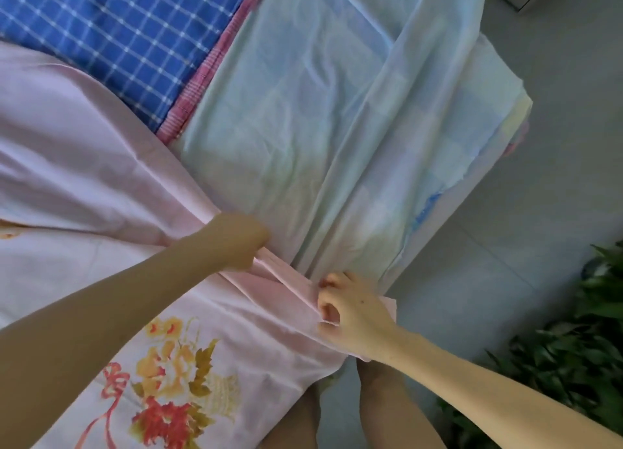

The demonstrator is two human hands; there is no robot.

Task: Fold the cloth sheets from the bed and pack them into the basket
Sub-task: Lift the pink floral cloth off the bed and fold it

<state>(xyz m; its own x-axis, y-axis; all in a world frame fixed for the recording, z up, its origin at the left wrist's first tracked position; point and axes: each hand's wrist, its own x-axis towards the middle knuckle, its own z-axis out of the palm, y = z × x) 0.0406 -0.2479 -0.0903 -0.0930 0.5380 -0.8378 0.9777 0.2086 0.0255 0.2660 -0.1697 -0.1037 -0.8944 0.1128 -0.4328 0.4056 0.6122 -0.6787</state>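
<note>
- Pink sheet lies across the bed, left and near side; floral print on the part nearest the person, draping over the bed edge.
- Left hand has fingers curled round a gathered ridge of the pink sheet, near the bed's middle.
- Right hand pinches the same sheet's edge or corner close to the bed edge, thumb and fingers curled on the hem. A short bunched run of fabric sits between the two hands.
- Pale blue-green sheet lies just beside it on the right, loosely folded in long pleats, the far end hanging off the bed corner. Not held.
- Blue checked bedding underneath, pink-striped border showing.
- No basket in view. Green plant on the floor at right.
- Handling, my read: thin, light, limp cloth, no stiffness, creases and bunches easily, slides over the sheet below. Not fragile.
- Best grip points look like the hem corners, one per hand, pulled taut so the edge runs straight before folding. The mid-sheet gather in the left hand gives poor control of alignment.
- Risk: dragging the pink sheet likely disturbs the pale sheet's pleats where they touch.
- Progress: early, nothing packed as far as I can see.
</note>
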